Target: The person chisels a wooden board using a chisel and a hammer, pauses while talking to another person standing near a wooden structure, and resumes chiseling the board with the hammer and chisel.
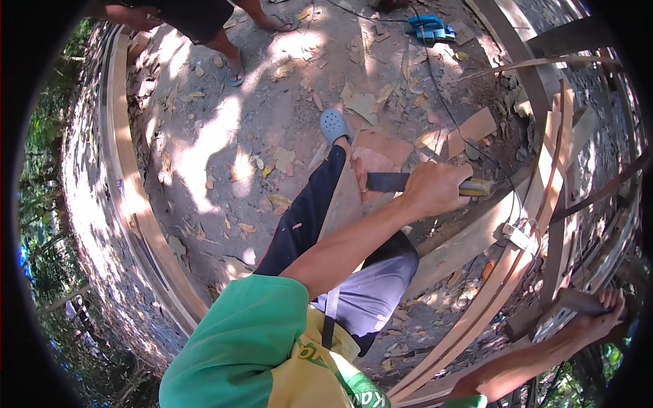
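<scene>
My left hand [435, 189] is closed around a tool, held out in front of my raised knee. On its left sticks out a dark, flat, square-ended blade [388, 182]; on its right shows a yellow and dark handle end [475, 187]. The exact kind of tool I cannot make out. Farther right and lower, my right hand [604, 314] is wrapped around a brown, wood-like block or thick handle [579, 302], beside the stacked timber. Part of it is hidden by shadow and fingers. A light board [338, 204] slants beside my leg, below the blade.
Long planks [139, 214] run along the left. More timber [469, 319] lies at right, with a white socket box [518, 237] and dark cord on it. A blue power tool [430, 28] lies far off. Another person's legs [228, 51] stand at upper left. My foot wears a grey clog [334, 126].
</scene>
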Available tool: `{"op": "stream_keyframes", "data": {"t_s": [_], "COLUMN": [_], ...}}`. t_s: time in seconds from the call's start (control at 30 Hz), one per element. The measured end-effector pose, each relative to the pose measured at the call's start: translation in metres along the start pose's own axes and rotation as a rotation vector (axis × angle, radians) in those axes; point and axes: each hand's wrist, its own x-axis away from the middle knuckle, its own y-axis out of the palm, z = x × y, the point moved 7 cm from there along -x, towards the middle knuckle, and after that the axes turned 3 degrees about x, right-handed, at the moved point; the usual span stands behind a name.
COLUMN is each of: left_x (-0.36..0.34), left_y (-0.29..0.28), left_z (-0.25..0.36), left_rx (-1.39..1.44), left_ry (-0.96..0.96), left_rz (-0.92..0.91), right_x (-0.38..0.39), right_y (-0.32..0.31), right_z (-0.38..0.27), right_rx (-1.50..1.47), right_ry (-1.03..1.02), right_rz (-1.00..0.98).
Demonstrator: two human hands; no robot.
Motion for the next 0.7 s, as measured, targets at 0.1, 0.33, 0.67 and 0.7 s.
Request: {"op": "stream_keyframes", "data": {"t_s": [0.1, 0.33, 0.67, 0.7], "left_x": [0.003, 0.010, 0.041, 0.045], "left_y": [0.000, -0.002, -0.108, -0.099], "left_z": [-0.001, -0.024, 0.078, 0.081], "left_rx": [-0.014, -0.079, -0.052, -0.052], "left_ry": [-0.014, -0.067, -0.056, -0.068], "left_rz": [-0.006, 0.069, 0.135, 0.138], "right_x": [0.061, 0.145, 0.234, 0.249], "right_y": [0.074, 0.205, 0.118, 0.116], "right_z": [0.150, 0.197, 0.232, 0.238], "right_rx": [0.665, 0.761, 0.261, 0.277], "right_ry": [0.236, 0.617, 0.855, 0.916], "right_rz": [0.125, -0.304, 0.079, 0.101]}}
